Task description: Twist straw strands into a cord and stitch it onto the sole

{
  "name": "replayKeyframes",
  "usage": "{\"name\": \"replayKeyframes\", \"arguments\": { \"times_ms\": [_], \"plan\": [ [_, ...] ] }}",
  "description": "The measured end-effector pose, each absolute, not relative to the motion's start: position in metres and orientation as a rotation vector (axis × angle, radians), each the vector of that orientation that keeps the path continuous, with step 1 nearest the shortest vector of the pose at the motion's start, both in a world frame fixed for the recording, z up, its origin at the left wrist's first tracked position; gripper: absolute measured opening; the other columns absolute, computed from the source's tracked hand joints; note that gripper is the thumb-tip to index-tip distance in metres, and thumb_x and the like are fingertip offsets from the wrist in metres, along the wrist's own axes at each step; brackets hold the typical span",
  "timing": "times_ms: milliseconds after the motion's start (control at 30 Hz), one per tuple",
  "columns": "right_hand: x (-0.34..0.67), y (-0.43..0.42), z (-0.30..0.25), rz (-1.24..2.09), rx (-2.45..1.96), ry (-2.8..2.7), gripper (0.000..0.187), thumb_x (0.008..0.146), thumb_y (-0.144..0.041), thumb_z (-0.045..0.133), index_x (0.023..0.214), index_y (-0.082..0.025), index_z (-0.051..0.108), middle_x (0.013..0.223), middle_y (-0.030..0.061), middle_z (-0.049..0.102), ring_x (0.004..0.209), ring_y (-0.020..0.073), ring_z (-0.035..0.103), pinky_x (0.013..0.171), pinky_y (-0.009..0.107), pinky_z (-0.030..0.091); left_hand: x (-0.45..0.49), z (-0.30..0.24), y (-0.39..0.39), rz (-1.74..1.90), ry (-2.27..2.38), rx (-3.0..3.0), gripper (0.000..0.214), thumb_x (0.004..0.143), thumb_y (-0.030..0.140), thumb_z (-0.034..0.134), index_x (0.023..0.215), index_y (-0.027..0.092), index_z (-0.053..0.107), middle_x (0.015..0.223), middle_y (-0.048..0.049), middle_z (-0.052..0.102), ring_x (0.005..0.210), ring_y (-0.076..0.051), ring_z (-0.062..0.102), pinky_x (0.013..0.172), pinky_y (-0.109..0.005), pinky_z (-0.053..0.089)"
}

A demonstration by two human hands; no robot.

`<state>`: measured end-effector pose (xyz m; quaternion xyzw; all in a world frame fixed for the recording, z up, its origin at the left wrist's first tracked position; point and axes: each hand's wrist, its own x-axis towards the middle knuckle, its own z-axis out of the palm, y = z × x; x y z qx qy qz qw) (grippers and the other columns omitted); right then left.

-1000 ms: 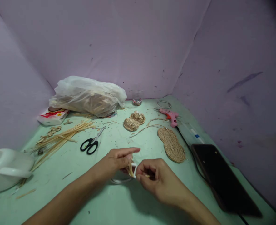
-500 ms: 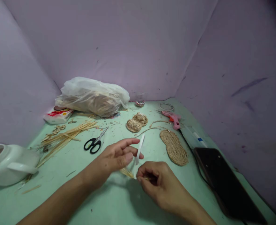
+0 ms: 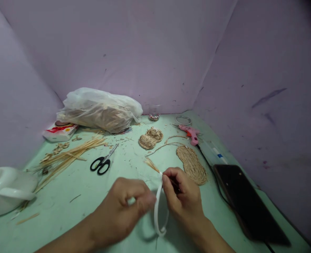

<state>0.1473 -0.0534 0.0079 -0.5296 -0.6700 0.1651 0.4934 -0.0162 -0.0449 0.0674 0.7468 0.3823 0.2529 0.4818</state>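
Note:
My right hand pinches a small bundle of straw-coloured strips, whose loose ends point away to the upper left. At the pinch a narrow white strip goes round the bundle and hangs down in a curled loop. My left hand, a little blurred, is closed with thumb and fingertips together right beside the white strip; whether it grips the strip cannot be made out. Beyond the hands lie a coiled twine piece shaped like a sole and a smaller woven twine piece.
Scissors and loose straw strips lie to the left, near a white pot. At the back sit a plastic bag and a bead jar. A pink glue gun and a phone are on the right.
My left hand has drawn back toward me and closed from spread fingers. The right hand has lifted and turned the bundle. The white strip, upright before, now hangs down.

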Motion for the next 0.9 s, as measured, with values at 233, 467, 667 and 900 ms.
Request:
{"name": "replayKeyframes", "arguments": {
  "times_ms": [233, 467, 667, 900],
  "plan": [
    [0.139, -0.056, 0.004, 0.461, -1.19, -1.676, 0.005, 0.078, -0.014, 0.047, 0.076, -0.017, 0.051, 0.062, -0.0017, 0.049, 0.05, 0.0082, 0.047, 0.048, 0.02, 0.036, -0.003, 0.038, -0.033, 0.695, 1.1, 1.158, 0.029, 0.066, 0.035, 0.061, 0.085, 0.014, 0.053, 0.071, -0.0009, 0.054, 0.061, -0.011, 0.05, 0.057, -0.023, 0.039],
    [0.139, -0.057, 0.001, 0.389, -1.182, -1.726, 0.005, 0.078, -0.014, 0.048, 0.078, -0.016, 0.052, 0.064, 0.0001, 0.053, 0.05, 0.0083, 0.049, 0.048, 0.02, 0.037, 0.002, 0.031, -0.034, 0.772, 0.999, 1.013, 0.024, 0.065, 0.03, 0.064, 0.075, 0.011, 0.054, 0.068, -0.0011, 0.054, 0.06, -0.01, 0.05, 0.061, -0.024, 0.04],
    [0.142, -0.056, -0.002, 0.243, -1.184, -1.809, 0.006, 0.078, -0.013, 0.048, 0.078, -0.017, 0.052, 0.062, -0.0008, 0.054, 0.05, 0.0082, 0.049, 0.047, 0.019, 0.035, 0.007, 0.027, -0.037, 0.802, 0.865, 0.843, 0.025, 0.062, 0.028, 0.068, 0.07, 0.014, 0.048, 0.055, 0.0035, 0.052, 0.045, -0.006, 0.047, 0.048, -0.02, 0.039],
    [0.146, -0.055, -0.002, 0.028, -1.234, -1.871, 0.006, 0.076, -0.012, 0.049, 0.075, -0.017, 0.052, 0.061, -0.0001, 0.055, 0.048, 0.0084, 0.047, 0.046, 0.02, 0.032, 0.006, 0.031, -0.038, 0.662, 0.955, 0.798, 0.027, 0.067, 0.037, 0.063, 0.073, 0.014, 0.05, 0.041, 0.0065, 0.047, 0.028, -0.001, 0.026, 0.033, -0.015, 0.028]
  ]
}}
